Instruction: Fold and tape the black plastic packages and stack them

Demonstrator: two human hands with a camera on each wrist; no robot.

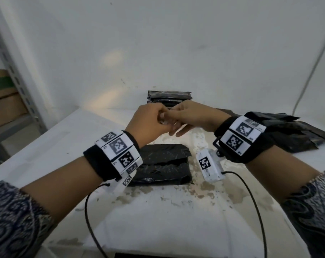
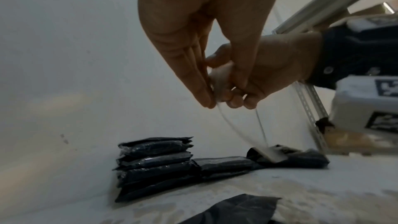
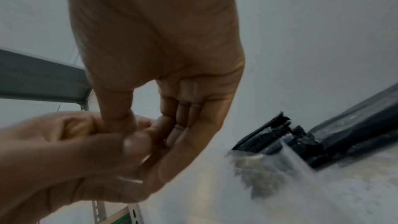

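Both hands meet above the middle of the white table (image 1: pixel 176 216). My left hand (image 1: pixel 162 117) and right hand (image 1: pixel 176 116) together pinch a strip of clear tape (image 2: pixel 247 125). The strip runs down from the fingertips (image 2: pixel 206 98) toward the pile of unfolded black bags (image 2: pixel 301 160), and shows as a blurred clear band (image 3: pixel 280 164) in the right wrist view. A folded black package (image 1: pixel 163 164) lies flat on the table below my wrists. A stack of several finished black packages (image 1: pixel 169 98) stands against the back wall.
Unfolded black bags (image 1: pixel 292 133) are spread over the table's right side. A grey metal shelf upright (image 1: pixel 18 86) with cardboard boxes (image 1: pixel 1 105) stands at the left. The table's left edge runs diagonally. A white cable (image 1: pixel 310 71) hangs on the wall at the right.
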